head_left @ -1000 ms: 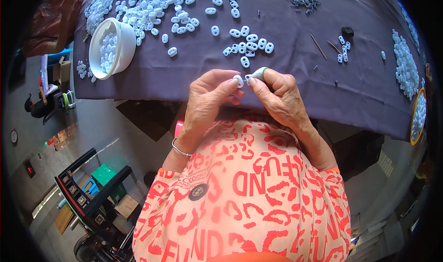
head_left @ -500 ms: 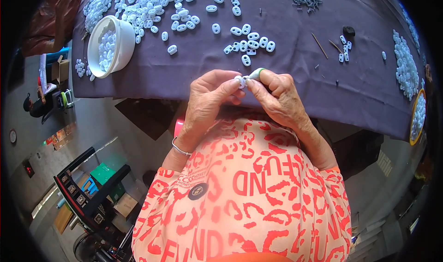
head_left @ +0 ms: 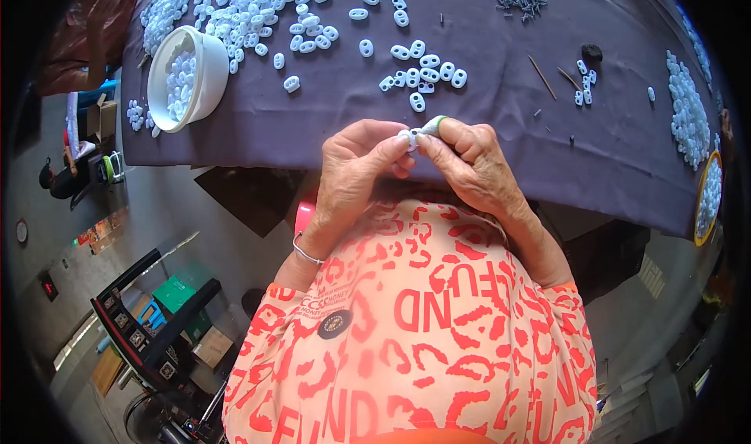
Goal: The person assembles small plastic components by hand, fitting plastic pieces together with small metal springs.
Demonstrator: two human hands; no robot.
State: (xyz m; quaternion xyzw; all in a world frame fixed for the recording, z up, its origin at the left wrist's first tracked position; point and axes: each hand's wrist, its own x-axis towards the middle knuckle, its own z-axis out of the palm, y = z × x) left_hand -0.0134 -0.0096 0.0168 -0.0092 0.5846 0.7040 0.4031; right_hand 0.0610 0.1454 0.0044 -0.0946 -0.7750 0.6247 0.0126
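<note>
Just off the table's near edge, my left hand point(head_left: 356, 161) pinches a small white two-holed plastic piece point(head_left: 413, 137) between thumb and fingers. My right hand point(head_left: 475, 164) closes on the same piece from the other side, its thumb and index finger pressed to it. A pale finger cover with a green rim point(head_left: 435, 126) wraps the right index fingertip. Fingers hide part of the piece, and I cannot tell whether a second small part is in the pinch. Beyond my hands lies a loose group of similar white two-holed pieces point(head_left: 429, 75).
A white tub point(head_left: 213, 80) of small white parts leans at the left, by a large heap of white pieces point(head_left: 250, 17). Dark pins point(head_left: 516, 2) lie at the back. To the right are thin sticks point(head_left: 541, 78), a dark lump point(head_left: 591, 52) and a yellow-rimmed basket point(head_left: 698, 233).
The white piece has turned slightly between my fingertips, its dark hole showing more clearly. Both hands stay almost in place.
</note>
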